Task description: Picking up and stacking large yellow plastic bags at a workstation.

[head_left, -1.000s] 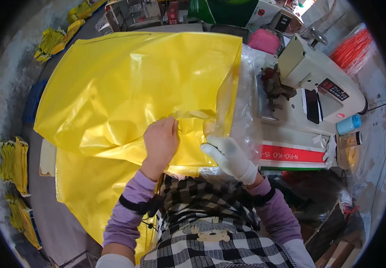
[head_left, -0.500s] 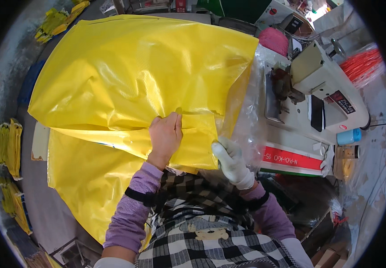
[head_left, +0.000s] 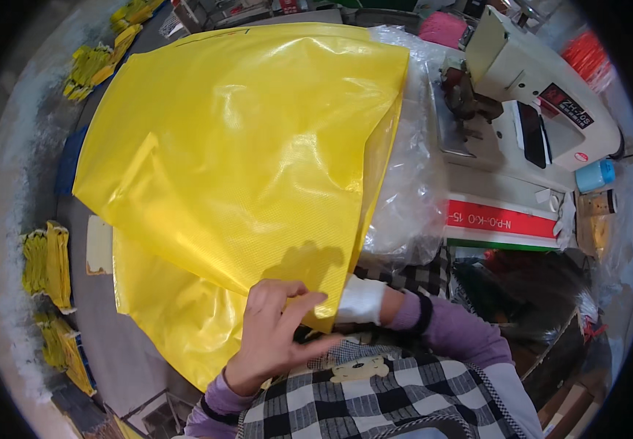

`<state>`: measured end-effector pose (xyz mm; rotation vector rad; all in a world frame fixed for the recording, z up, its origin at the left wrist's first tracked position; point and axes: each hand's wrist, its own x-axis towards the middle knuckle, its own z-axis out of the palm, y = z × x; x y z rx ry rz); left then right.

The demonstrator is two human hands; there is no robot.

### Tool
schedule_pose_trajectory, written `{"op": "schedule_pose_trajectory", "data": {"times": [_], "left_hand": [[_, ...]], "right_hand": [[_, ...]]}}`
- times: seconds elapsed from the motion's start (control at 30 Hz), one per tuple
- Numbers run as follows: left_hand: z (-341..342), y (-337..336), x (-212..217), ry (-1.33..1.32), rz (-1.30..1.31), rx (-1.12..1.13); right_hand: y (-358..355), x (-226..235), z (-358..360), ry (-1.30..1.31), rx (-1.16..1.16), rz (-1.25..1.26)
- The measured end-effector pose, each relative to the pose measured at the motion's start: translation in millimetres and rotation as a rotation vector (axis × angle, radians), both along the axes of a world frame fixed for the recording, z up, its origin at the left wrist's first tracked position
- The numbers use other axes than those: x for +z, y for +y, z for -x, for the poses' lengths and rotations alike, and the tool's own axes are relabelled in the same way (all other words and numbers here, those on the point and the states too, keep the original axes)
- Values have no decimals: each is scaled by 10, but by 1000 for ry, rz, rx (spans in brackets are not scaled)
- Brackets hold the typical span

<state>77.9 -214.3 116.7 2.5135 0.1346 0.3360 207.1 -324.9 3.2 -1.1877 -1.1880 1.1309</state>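
A large glossy yellow woven plastic sack (head_left: 243, 146) spreads across the work table, its near right corner drawn toward my body. Beside that corner, just above my checked apron, my left hand (head_left: 276, 322) is bare, with the thumb spread away from the fingers and nothing in its grasp. My right hand (head_left: 362, 298), in a white glove, reaches in behind the sack's right edge. Only its wrist end shows; the yellow material covers its fingers. Crumpled clear plastic film (head_left: 408, 197) lies along the sack's right side.
At right stands a white sewing machine (head_left: 532, 80) with a dark phone (head_left: 532, 135) on it. A red-banded strip (head_left: 503, 219) lies below, near a blue bottle (head_left: 594, 175). Pink twine (head_left: 442, 29) sits behind. Folded yellow bundles (head_left: 47, 267) line the left.
My left hand has let go of the folded yellow flap and come nearer my body. The flap has opened out, and my gloved right hand has slid behind the sack. The view has shifted.
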Motion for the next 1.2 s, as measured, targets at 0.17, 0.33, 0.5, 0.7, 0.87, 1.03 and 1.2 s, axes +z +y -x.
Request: {"op": "schedule_pose_trajectory", "data": {"times": [0.17, 0.33, 0.5, 0.7, 0.87, 1.03, 1.2], "left_hand": [[414, 19, -229, 162, -258, 67], [409, -125, -489, 28, -273, 305], [286, -60, -457, -72, -150, 431], [7, -210, -580, -70, -389, 131], [534, 0, -845, -114, -102, 128], [1135, -73, -675, 148, 160, 51], [1318, -196, -1114, -593, 253, 919]], "right_hand": [[334, -447, 134, -679, 269, 21], [460, -264, -504, -815, 354, 217], [185, -723, -359, -735, -82, 204], [217, -269, -821, -662, 416, 36], [419, -132, -1534, -501, 342, -205], [580, -810, -2390, -37, 45, -187], [589, -1009, -2691, -771, -536, 89]]}}
